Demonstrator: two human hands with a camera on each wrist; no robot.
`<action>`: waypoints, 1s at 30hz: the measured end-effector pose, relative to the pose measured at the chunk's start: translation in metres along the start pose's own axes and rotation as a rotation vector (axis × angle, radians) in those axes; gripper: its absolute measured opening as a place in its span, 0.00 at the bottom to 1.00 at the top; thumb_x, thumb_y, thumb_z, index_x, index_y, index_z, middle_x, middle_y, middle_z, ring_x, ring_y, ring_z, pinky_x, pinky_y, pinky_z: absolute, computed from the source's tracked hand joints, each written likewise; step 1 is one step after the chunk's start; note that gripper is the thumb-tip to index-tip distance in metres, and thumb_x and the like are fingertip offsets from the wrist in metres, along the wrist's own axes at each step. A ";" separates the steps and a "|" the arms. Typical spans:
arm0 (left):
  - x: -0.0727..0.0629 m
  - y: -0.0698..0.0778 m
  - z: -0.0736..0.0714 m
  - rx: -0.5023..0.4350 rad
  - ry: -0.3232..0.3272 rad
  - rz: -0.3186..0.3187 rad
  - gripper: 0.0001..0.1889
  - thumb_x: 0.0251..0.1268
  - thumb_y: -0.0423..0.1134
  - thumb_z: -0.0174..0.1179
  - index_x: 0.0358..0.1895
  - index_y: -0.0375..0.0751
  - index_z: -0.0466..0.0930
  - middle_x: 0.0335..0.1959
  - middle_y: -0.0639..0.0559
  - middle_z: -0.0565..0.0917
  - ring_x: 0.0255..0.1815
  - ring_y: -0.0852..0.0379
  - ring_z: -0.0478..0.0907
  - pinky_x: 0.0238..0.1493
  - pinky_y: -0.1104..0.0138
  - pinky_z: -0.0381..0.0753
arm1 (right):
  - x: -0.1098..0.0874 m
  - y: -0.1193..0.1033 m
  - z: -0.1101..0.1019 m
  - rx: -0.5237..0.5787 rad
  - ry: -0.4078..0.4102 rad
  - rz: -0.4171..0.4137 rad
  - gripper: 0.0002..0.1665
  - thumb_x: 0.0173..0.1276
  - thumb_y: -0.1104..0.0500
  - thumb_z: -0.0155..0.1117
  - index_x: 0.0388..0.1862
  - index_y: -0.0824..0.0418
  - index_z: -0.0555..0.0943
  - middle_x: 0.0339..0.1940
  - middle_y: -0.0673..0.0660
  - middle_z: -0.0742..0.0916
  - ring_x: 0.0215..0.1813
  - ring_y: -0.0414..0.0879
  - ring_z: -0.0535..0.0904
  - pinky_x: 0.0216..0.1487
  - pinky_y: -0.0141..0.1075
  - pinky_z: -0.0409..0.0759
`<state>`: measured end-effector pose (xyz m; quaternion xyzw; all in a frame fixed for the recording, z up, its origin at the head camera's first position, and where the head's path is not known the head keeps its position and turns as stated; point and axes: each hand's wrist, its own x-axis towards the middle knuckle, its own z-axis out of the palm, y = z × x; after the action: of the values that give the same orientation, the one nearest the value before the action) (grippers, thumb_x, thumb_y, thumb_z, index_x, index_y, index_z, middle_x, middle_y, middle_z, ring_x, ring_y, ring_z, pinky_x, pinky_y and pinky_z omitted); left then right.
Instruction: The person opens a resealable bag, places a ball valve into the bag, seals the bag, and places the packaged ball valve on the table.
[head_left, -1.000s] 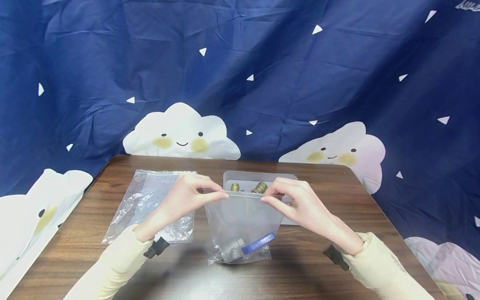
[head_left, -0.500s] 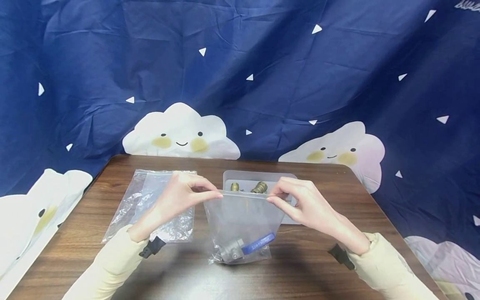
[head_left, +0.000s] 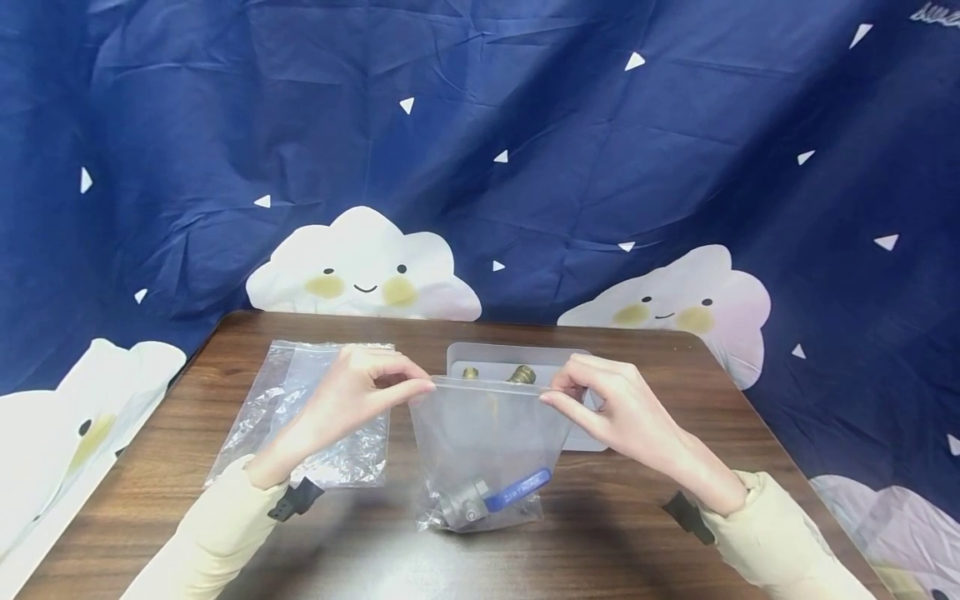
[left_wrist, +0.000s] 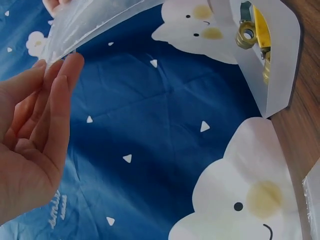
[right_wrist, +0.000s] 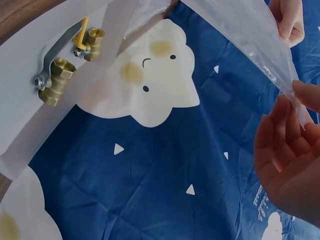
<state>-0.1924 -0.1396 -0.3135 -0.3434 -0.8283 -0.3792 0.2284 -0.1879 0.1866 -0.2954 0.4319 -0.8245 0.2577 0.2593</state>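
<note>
A clear zip bag [head_left: 491,433] stands upright on the table, its top edge stretched between both hands. Inside, at the bottom, lies a silver ball valve [head_left: 467,503] with a blue lever handle [head_left: 519,490]. My left hand [head_left: 360,392] pinches the bag's top left corner between thumb and fingers. At the top right corner my right hand [head_left: 611,408] pinches the same edge. Both wrist views show the plastic held taut, the left hand [left_wrist: 37,115] with its fingers behind the film and the right hand [right_wrist: 295,145] likewise at its corner.
Behind the bag sits a translucent plastic bin [head_left: 517,353] holding brass valves [right_wrist: 59,82], one with a grey lever and another with a yellow one. A flat clear bag [head_left: 300,417] lies on the wooden table [head_left: 697,400] at the left. A blue cloth [head_left: 525,167] hangs behind.
Both hands have slid apart along the bag's top edge, left hand leftward and right hand rightward, out to the corners. The valve in the bag has stayed in place.
</note>
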 end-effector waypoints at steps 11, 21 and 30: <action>0.000 -0.004 -0.001 -0.008 0.010 0.069 0.04 0.54 0.37 0.73 0.30 0.51 0.88 0.23 0.63 0.85 0.24 0.71 0.72 0.27 0.80 0.72 | -0.003 0.002 -0.003 -0.014 0.016 -0.014 0.11 0.56 0.63 0.76 0.30 0.49 0.82 0.24 0.39 0.82 0.28 0.28 0.75 0.33 0.21 0.76; -0.004 -0.007 -0.002 -0.033 0.002 -0.028 0.05 0.55 0.39 0.73 0.34 0.53 0.90 0.27 0.64 0.87 0.25 0.72 0.77 0.30 0.77 0.77 | -0.004 0.004 -0.007 -0.024 0.032 -0.004 0.13 0.55 0.57 0.78 0.24 0.45 0.79 0.20 0.36 0.77 0.25 0.27 0.70 0.28 0.19 0.69; -0.006 -0.008 -0.005 -0.049 0.030 -0.053 0.04 0.57 0.36 0.72 0.32 0.51 0.89 0.23 0.62 0.85 0.22 0.70 0.79 0.28 0.78 0.80 | -0.010 0.007 -0.013 0.001 -0.005 0.000 0.07 0.62 0.60 0.73 0.32 0.49 0.82 0.24 0.38 0.79 0.30 0.27 0.71 0.26 0.18 0.67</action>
<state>-0.1942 -0.1501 -0.3177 -0.3214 -0.8240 -0.4105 0.2220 -0.1861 0.2045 -0.2936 0.4326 -0.8251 0.2570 0.2570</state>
